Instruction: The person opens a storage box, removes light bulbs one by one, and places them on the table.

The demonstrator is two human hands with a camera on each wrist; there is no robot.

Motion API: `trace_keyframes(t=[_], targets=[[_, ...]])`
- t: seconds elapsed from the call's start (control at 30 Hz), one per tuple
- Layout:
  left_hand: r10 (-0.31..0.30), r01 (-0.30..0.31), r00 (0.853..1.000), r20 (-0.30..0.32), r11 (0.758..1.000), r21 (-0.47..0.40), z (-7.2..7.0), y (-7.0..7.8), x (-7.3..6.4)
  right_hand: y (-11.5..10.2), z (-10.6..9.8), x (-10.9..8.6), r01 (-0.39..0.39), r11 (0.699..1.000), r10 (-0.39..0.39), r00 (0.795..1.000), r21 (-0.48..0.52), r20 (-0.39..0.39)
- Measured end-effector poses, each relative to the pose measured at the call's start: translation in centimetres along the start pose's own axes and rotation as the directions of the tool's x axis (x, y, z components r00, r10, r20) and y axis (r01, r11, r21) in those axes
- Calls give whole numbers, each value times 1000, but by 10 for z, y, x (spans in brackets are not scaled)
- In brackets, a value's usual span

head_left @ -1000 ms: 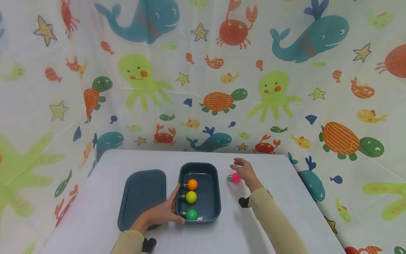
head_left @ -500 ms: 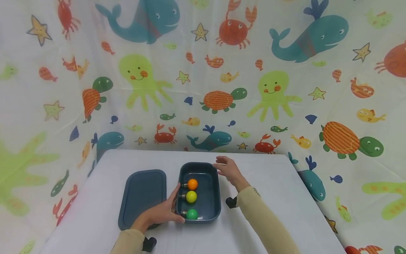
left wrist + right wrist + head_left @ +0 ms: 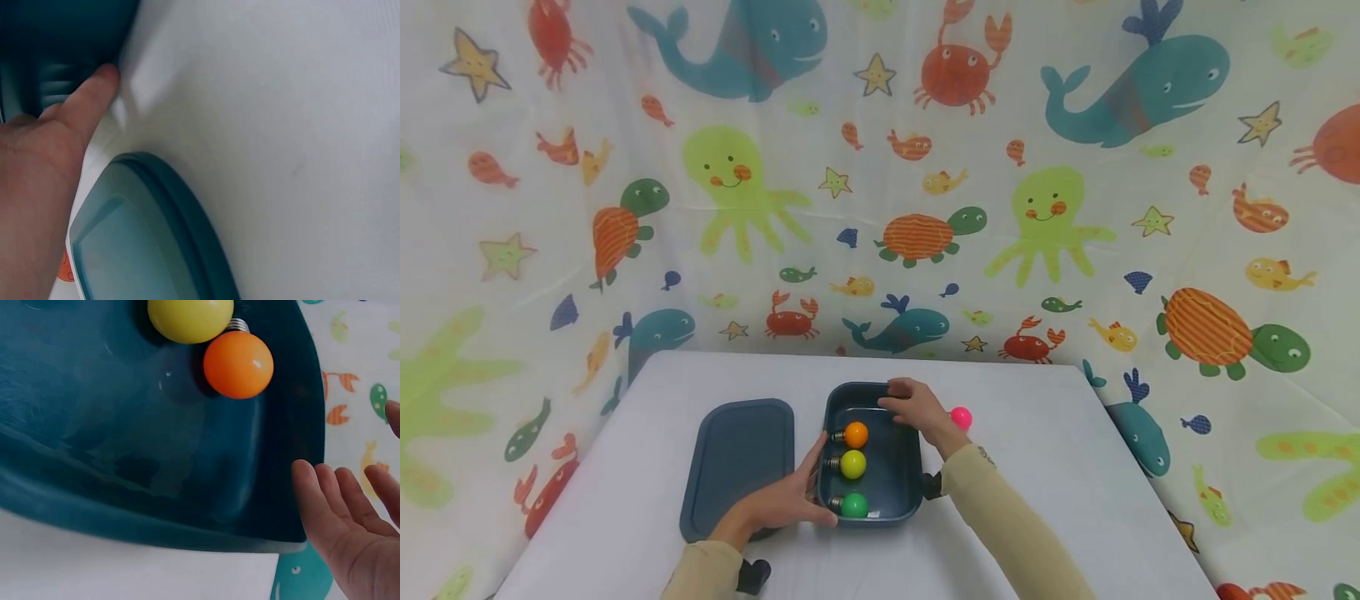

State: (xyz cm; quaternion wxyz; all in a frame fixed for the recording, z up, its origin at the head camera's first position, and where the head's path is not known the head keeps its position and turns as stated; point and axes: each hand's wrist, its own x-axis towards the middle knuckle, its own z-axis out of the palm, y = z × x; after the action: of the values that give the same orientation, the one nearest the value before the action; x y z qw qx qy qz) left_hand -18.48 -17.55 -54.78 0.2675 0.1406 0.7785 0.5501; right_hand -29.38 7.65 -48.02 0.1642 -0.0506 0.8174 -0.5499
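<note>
In the head view a dark blue-grey plastic box (image 3: 891, 479) holds three small light bulbs along its left side: an orange bulb (image 3: 856, 434), a yellow bulb (image 3: 853, 464) and a green bulb (image 3: 854, 505). My left hand (image 3: 782, 498) rests against the box's left side, fingers along the wall and thumb at the near corner; in the left wrist view a straight digit touches the box. My right hand (image 3: 919, 408) is at the far right corner, fingers spread with nothing between them; in the right wrist view its fingertips (image 3: 303, 469) are right at the rim.
A matching lid (image 3: 741, 467) lies on the white table (image 3: 1030, 417) left of the box. Right of the box, partly behind my right wrist, lies a pink bulb (image 3: 961, 418). A curtain (image 3: 880, 208) printed with sea animals hangs behind the table.
My right hand has moved left from above the pink bulb, across the gap, to the far right corner of the box. My left hand, the box and the lid stay put.
</note>
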Motion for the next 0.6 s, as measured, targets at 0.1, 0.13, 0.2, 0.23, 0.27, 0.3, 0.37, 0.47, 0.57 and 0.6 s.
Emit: trace_keyframes(t=[0.1,0.13,0.2,0.23,0.27,0.3,0.37,0.47,0.57,0.6], targets=[[1,-1,1000,3,1000,-3,0,1,0,2,3,1,-13,1000,13,1000,-10,5],[-1,1,1000,2,1000,1,0,1,0,2,5,2,-18,1000,18,1000,-9,6],[0,0,1000,2,1000,4,-1,2,0,3,7,2,-24,1000,24,1000,-5,7],[0,0,1000,3,1000,4,-1,2,0,4,9,3,-24,1000,24,1000,-5,9],[1,-1,1000,3,1000,7,-1,2,-1,4,10,3,-26,1000,26,1000,-2,13],[2,-2,1000,4,1000,7,0,2,-1,5,11,2,-27,1000,27,999,-1,18],[4,-4,1000,6,1000,5,0,2,-1,6,14,2,-31,1000,31,999,1,27],[1,-1,1000,6,1000,8,0,3,-2,8,19,3,-33,999,34,999,-10,37],[-2,2,1000,3,1000,11,0,4,-2,10,23,3,-39,999,40,998,-29,48],[-4,4,1000,2,1000,11,0,4,-2,11,24,3,-39,999,41,998,-34,56]])
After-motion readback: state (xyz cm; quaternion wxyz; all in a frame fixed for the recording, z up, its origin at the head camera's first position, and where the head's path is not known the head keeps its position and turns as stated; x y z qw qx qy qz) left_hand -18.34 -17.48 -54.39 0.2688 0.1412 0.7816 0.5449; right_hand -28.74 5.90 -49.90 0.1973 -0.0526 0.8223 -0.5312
